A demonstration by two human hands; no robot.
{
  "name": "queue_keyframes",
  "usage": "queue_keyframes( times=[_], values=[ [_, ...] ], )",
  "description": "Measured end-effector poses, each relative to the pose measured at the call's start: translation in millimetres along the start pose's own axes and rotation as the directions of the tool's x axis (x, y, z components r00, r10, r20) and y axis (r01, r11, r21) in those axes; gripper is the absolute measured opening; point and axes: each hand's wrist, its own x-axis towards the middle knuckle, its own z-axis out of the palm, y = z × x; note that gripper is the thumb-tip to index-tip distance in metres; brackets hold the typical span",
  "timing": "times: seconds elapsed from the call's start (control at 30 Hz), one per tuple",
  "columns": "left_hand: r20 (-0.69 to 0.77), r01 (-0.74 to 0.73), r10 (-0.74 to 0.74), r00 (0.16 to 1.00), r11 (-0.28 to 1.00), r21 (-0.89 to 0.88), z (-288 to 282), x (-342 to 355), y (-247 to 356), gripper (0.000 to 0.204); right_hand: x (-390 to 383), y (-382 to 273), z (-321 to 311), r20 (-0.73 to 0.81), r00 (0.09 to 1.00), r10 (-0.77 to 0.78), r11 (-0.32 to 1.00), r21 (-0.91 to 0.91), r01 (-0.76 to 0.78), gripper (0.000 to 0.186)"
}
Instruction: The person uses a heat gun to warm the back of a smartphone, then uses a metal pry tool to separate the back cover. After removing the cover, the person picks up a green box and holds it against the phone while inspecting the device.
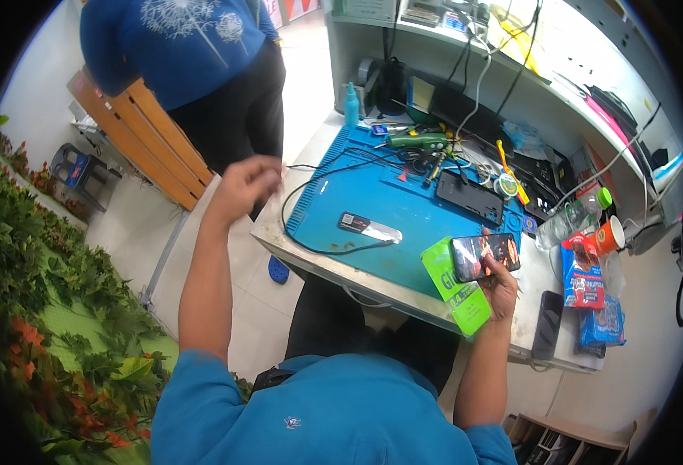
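Observation:
My right hand (501, 293) is closed around a smartphone (487, 256) with a lit, colourful screen and a bright green flat packet (455, 287) tucked beside it. Both are held above the front right part of the blue repair mat (396, 267). Off the table's left edge, my left hand (250, 187) is raised in the air. Its fingers look bent but are smeared by motion, and I see nothing clearly in them. A flat metal blade tool with a black handle (355, 222) lies on the mat between my hands, beside a looping black cable (295, 232).
A dark phone frame (469, 198), a green rotary tool (419, 141) and several small tools crowd the mat's back. At right are a plastic bottle (570, 221), an orange cup (607, 235), snack packets (583, 273) and another phone (548, 325). A person (194, 70) stands beyond the table's left.

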Motion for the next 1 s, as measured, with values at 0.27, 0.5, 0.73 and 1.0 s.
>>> queue_keyframes(
  times=[0.27, 0.5, 0.73, 1.0],
  values=[
    [0.164, 0.222, -0.252, 0.954, 0.958, 0.182, -10.1, 48.7, -166.0, 0.038, 8.8, 8.2, 8.1, 0.052, 0.998, 0.021, 0.999, -0.026, -0.02, 0.058],
    [0.027, 0.21, -0.211, 0.977, 0.941, -0.265, 23.6, 55.2, -191.0, 0.041, 17.0, 6.9, 9.9, 0.076, 0.994, 0.08, 0.995, -0.06, -0.075, 0.062],
    [0.024, 0.316, -0.319, 0.947, 0.944, 0.094, -29.3, -18.2, -239.9, 0.028, 8.3, 0.3, 20.8, 0.105, 0.992, 0.07, 0.998, 0.0, -0.071, 0.061],
    [-0.157, 0.165, -0.287, 0.945, 0.833, -0.528, -38.9, -24.1, 3.3, 0.027, 2.5, -11.5, -1.0, 0.063, 0.995, 0.08, 0.995, -0.07, -0.076, 0.061]
  ],
)
